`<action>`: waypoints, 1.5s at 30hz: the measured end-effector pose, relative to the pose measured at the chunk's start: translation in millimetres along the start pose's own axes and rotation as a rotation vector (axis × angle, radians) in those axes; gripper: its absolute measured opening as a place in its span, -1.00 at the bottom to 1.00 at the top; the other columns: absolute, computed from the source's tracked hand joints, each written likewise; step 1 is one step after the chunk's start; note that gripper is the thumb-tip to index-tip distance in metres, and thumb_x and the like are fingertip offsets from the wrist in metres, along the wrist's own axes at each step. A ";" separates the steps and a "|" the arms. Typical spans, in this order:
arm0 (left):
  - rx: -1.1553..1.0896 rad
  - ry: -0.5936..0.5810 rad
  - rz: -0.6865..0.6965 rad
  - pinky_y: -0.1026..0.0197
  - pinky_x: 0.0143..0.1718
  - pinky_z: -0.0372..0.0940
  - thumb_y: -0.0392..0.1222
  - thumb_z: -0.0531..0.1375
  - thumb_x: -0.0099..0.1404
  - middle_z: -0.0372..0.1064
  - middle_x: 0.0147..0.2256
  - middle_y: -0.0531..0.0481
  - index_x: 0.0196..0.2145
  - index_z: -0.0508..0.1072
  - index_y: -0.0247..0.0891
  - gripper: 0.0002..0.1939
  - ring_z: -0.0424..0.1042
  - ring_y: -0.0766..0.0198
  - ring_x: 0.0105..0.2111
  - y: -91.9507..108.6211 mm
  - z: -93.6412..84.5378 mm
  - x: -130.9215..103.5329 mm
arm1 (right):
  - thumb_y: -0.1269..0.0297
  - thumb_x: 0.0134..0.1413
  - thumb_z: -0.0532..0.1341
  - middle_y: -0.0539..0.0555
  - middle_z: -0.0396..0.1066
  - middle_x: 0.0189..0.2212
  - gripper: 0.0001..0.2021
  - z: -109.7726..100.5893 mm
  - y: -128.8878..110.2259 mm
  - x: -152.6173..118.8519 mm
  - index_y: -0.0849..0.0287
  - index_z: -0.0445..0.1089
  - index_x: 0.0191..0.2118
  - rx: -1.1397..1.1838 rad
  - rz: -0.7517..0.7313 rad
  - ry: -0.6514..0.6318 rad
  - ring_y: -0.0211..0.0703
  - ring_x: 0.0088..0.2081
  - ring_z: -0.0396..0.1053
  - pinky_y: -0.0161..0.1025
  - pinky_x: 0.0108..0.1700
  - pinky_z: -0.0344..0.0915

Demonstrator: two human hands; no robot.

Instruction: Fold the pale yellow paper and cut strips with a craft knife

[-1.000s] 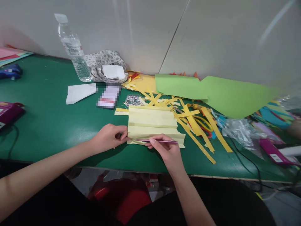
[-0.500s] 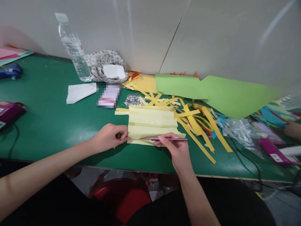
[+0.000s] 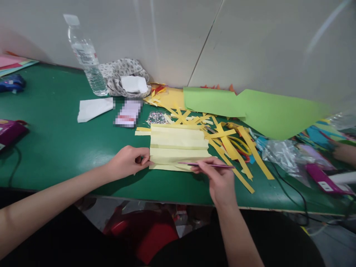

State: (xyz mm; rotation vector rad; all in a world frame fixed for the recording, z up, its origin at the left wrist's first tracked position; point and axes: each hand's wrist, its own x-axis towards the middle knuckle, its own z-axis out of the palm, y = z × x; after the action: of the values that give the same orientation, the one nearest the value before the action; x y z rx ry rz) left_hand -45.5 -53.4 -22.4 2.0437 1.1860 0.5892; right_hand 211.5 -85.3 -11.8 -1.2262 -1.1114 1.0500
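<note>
A pale yellow sheet of paper (image 3: 178, 142) lies on the green table, creased crosswise into several pleats. At its lower left corner, my left hand (image 3: 129, 162) is closed, thumb and finger pinching the paper's edge. My right hand (image 3: 219, 178) grips a slim purple pointed tool (image 3: 226, 166) near the lower right edge. The tool lies almost level, its tip pointing left over the lowest pleat. Whether it is a pen or tweezers I cannot tell. Part of the lower right edge is hidden behind my right hand.
Yellow paper strips (image 3: 244, 163) and yellow-handled scissors (image 3: 241, 146) lie right of the sheet. Behind are green paper (image 3: 272, 111), a water bottle (image 3: 87, 59) and a phone (image 3: 129, 113). Plastic wrap (image 3: 289, 155) and a cable (image 3: 292, 191) lie right. Another person's hand (image 3: 345, 152) shows at the right edge.
My right hand and the purple tool have slid right along the lowest pleat. My left hand keeps its pinch at the left edge. The other person's hand has shifted slightly left.
</note>
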 end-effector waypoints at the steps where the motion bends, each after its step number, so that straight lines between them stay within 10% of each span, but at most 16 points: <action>1: 0.004 -0.001 0.001 0.44 -0.66 -0.03 -0.21 0.12 0.18 -0.01 -0.71 0.26 -0.61 0.04 -0.23 -0.68 0.14 0.53 -0.75 0.7 -0.1 0.0 | 0.31 -0.11 0.31 0.00 0.47 -0.59 -0.91 9.1 0.7 -3.5 0.21 0.43 -0.48 0.003 0.021 -0.043 -0.19 -0.50 0.45 -0.30 -0.41 0.36; 10: -0.004 -0.015 0.000 0.44 -0.65 -0.02 -0.21 0.10 0.18 0.04 -0.73 0.26 -0.61 0.05 -0.23 -0.70 0.15 0.52 -0.75 0.5 -0.2 1.2 | 0.23 -0.06 0.29 0.01 0.47 -0.55 -0.87 31.5 5.0 -7.3 0.18 0.43 -0.44 -0.060 0.069 -0.169 -0.12 -0.43 0.49 -0.23 -0.34 0.41; 23: 0.016 0.003 0.014 0.43 -0.64 -0.03 -0.16 0.13 0.20 0.03 -0.72 0.26 -0.61 0.05 -0.23 -0.66 0.12 0.52 -0.74 0.8 0.0 0.2 | 0.40 -0.24 0.30 -0.03 0.39 -0.69 -0.94 -48.8 1.2 23.9 0.21 0.42 -0.61 -0.078 -0.041 0.171 -0.22 -0.63 0.37 -0.30 -0.55 0.29; 34: -0.011 -0.005 -0.012 0.44 -0.67 -0.01 -0.15 0.11 0.19 0.00 -0.70 0.25 -0.61 0.03 -0.23 -0.66 0.15 0.52 -0.75 0.8 1.0 -1.2 | 0.25 -0.16 0.32 0.02 0.47 -0.59 -0.88 2.0 1.7 2.6 0.19 0.44 -0.49 -0.044 0.033 -0.093 -0.16 -0.51 0.43 -0.23 -0.41 0.38; 45: 0.013 -0.013 -0.013 0.44 -0.65 0.01 -0.12 0.11 0.20 0.02 -0.72 0.26 -0.61 0.02 -0.22 -0.65 0.16 0.51 -0.75 2.4 0.2 -1.3 | 0.40 -0.21 0.27 -0.03 0.40 -0.69 -0.93 -52.7 1.7 32.2 0.18 0.42 -0.61 -0.045 0.040 0.101 -0.25 -0.61 0.36 -0.31 -0.52 0.32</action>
State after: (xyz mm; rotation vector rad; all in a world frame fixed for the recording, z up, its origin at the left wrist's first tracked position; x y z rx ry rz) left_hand -44.6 -55.4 -20.8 2.0463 1.1973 0.5633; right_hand 268.6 -61.9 -12.3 -1.3277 -1.0416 0.9868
